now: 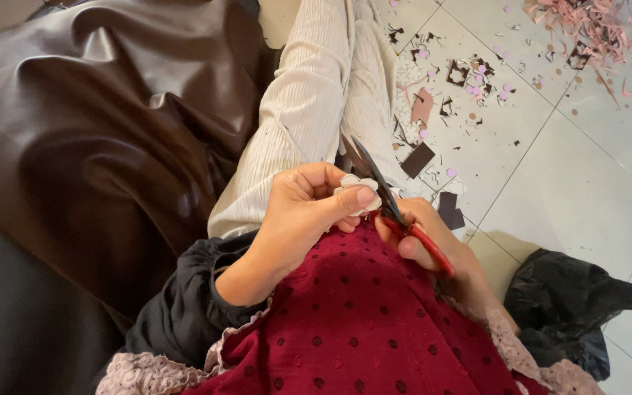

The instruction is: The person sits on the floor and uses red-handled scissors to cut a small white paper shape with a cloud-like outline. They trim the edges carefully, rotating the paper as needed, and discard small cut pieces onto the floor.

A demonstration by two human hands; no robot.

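Note:
My left hand [303, 212] pinches a small white flower-shaped cutout [357, 186] between thumb and fingers, just above my lap. My right hand [426, 238] grips red-handled scissors [396, 216], whose dark blades point up and away and meet the cutout's right edge. Both hands rest close together over a dark red dotted garment [360, 314]. Part of the cutout is hidden behind my left thumb.
A large sheet of dark brown leather [104, 124] drapes over the left side. A cream ribbed trouser leg [316, 95] stretches forward. The tiled floor [587, 168] is littered with pink and brown scraps [594, 29]. A black plastic bag [579, 300] lies at the lower right.

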